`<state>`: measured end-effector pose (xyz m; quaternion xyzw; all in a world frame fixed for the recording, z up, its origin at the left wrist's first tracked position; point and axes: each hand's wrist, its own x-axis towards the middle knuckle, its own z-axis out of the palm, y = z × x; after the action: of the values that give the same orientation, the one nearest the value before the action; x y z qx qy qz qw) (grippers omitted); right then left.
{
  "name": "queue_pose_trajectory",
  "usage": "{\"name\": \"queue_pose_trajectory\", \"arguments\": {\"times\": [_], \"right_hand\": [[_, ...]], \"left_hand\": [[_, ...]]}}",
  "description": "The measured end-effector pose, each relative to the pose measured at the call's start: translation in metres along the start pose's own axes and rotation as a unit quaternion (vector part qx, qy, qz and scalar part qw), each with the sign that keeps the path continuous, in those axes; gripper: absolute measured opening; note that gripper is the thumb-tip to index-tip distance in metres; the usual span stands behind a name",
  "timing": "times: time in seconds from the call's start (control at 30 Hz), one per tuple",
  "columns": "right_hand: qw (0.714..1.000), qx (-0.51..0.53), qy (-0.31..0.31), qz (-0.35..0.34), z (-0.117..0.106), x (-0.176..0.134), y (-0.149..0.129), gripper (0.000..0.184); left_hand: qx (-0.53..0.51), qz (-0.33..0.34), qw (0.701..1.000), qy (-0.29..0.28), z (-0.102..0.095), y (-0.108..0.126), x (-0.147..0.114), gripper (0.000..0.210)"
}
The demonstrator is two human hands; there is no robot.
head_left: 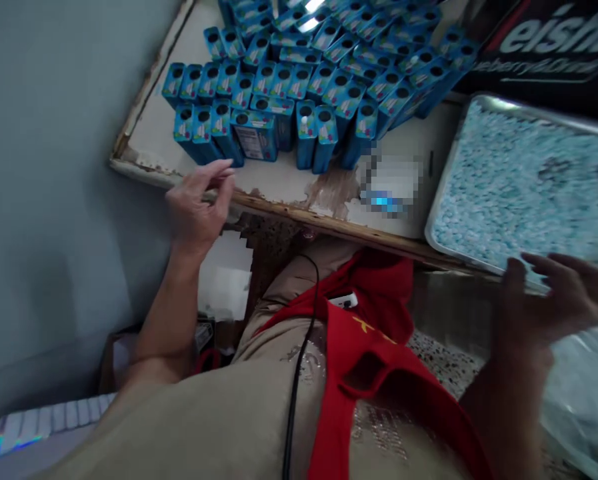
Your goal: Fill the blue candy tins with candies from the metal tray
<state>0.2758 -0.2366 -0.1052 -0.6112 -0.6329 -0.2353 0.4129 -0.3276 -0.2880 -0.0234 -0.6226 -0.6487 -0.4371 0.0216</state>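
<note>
"How are the hands?"

"Nearest my camera, the right hand [553, 300] curls at the tray [449, 175], by the pale-blue pellets [523, 180]; I can't tell if it grips any. Farther off, the left hand [199, 200], fingertips close together, perhaps pinching something, is beside the blue boxes [253, 137]."

"Which step?"

"I'd judge gathering pellets; next calls for a gentle pinch."
</note>
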Motion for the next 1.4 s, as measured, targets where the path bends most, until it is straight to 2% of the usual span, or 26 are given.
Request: {"name": "queue_pose_trajectory", "arguments": {"times": [0.03,0.07,0.17,0.23,0.37,0.5,0.67,0.73,0.83,0.9,1.0,1.07,1.13,1.2,1.27,1.33,1.4], "right_hand": [[0.998,0.033,0.033,-0.038,-0.003,0.002,-0.016,0.034],[0.996,0.059,0.028,-0.058,-0.008,0.003,-0.033,0.033],[0.991,0.070,-0.110,-0.037,-0.019,0.000,-0.085,0.026],[0.985,0.069,-0.151,-0.045,-0.022,-0.005,-0.111,0.026],[0.981,0.092,-0.146,-0.089,-0.013,-0.006,-0.129,0.021],[0.978,0.109,-0.160,-0.075,0.008,0.013,-0.134,0.018],[0.975,0.050,-0.213,-0.046,0.035,0.049,-0.134,0.023],[0.967,0.020,-0.255,-0.018,0.043,0.061,-0.118,0.026],[0.946,0.012,-0.324,0.008,0.048,0.079,-0.082,0.047],[0.940,0.037,-0.339,0.014,0.047,0.091,-0.061,0.054],[0.951,0.102,-0.291,0.021,0.044,0.107,-0.050,0.045],[0.949,0.165,-0.264,0.048,0.047,0.115,-0.059,0.036],[0.937,0.228,-0.255,0.065,0.058,0.119,-0.080,0.030],[0.927,0.263,-0.265,0.038,0.074,0.120,-0.106,0.029],[0.922,0.260,-0.285,-0.025,0.092,0.117,-0.130,0.028],[0.920,0.237,-0.300,-0.087,0.105,0.112,-0.146,0.025],[0.920,0.219,-0.305,-0.111,0.113,0.106,-0.151,0.023]], "left_hand": [[0.003,-0.004,1.000,0.015,-0.004,-0.003,-0.005,0.043],[0.004,-0.003,0.999,0.039,-0.005,-0.007,-0.011,0.046],[0.016,-0.003,0.998,0.068,0.002,-0.015,-0.027,0.048],[0.042,0.022,0.997,0.055,0.012,-0.017,-0.039,0.038],[0.056,0.047,0.997,0.004,0.036,-0.010,-0.059,0.023],[0.026,0.085,0.996,0.014,0.061,0.004,-0.061,0.016],[-0.044,0.177,0.982,-0.051,0.105,0.033,-0.032,0.020],[-0.061,0.184,0.978,-0.077,0.128,0.047,-0.017,0.022],[-0.067,0.184,0.975,-0.101,0.157,0.070,0.004,0.028],[-0.066,0.199,0.973,-0.101,0.162,0.082,0.016,0.028],[-0.029,0.214,0.976,-0.031,0.148,0.085,0.036,0.023],[0.027,0.172,0.984,0.029,0.133,0.077,0.049,0.021],[0.082,0.097,0.991,0.047,0.123,0.065,0.063,0.033],[0.120,0.039,0.992,0.019,0.125,0.057,0.074,0.059],[0.144,0.020,0.989,-0.034,0.135,0.057,0.082,0.075],[0.154,0.029,0.984,-0.081,0.147,0.065,0.086,0.074],[0.144,0.051,0.982,-0.109,0.157,0.077,0.089,0.067]]}}
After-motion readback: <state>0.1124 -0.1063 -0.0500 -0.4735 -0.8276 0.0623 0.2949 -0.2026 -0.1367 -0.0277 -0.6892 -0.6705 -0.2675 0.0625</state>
